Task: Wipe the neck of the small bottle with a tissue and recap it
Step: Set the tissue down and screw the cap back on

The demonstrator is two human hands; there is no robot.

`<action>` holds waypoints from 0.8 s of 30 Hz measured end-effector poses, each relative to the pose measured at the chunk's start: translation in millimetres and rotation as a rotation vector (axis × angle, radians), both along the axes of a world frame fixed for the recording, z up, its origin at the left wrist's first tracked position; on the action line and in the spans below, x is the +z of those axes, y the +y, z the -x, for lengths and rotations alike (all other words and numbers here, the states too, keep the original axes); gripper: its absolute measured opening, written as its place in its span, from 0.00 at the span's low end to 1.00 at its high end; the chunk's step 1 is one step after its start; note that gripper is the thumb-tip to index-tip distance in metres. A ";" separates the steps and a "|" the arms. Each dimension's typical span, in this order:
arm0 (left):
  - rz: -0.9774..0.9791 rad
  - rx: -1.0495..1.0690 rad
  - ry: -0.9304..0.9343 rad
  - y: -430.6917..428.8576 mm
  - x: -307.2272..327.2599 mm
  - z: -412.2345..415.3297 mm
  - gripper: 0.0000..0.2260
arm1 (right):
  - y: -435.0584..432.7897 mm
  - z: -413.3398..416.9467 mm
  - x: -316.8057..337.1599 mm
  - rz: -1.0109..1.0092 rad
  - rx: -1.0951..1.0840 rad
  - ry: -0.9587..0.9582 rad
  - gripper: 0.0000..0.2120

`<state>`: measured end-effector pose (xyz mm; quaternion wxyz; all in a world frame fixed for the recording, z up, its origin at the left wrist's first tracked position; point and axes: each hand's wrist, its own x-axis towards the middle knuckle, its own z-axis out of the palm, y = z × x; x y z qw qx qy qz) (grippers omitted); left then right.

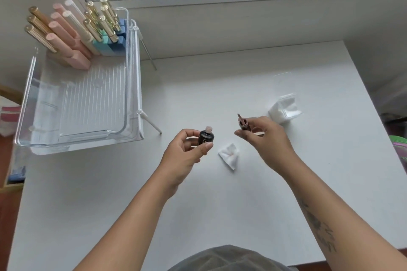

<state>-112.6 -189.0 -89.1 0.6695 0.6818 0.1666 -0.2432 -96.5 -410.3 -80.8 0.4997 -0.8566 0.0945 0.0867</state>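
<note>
My left hand (187,149) grips a small black bottle (206,137) upright above the white table, its pale open neck pointing up. My right hand (262,136) pinches the bottle's cap (242,124), whose brush sticks up and to the left. The cap sits a short way right of the bottle, apart from it. A crumpled white tissue (230,155) with a faint pink smear lies on the table between and just below the two hands, touched by neither.
A clear plastic bin (132,86) stands at the left, holding several long-capped bottles in pink, gold, teal and blue at its far end. A small clear tub of white pads (285,109) sits right of my right hand. The window wall runs along the back.
</note>
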 end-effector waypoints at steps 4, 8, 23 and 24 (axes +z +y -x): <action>-0.002 0.009 -0.054 -11.2 12.4 0.9 0.14 | -12.5 10.2 31.5 0.059 0.059 -0.077 0.10; -0.016 -0.016 -0.104 -22.9 23.6 1.6 0.14 | -25.4 13.8 54.9 0.165 0.104 -0.162 0.09; 0.034 -0.015 -0.172 -66.6 41.9 17.4 0.14 | -61.5 31.8 94.8 0.372 0.245 -0.272 0.09; 0.032 -0.015 -0.172 -68.8 42.7 18.6 0.14 | -62.9 33.3 96.2 0.382 0.254 -0.268 0.09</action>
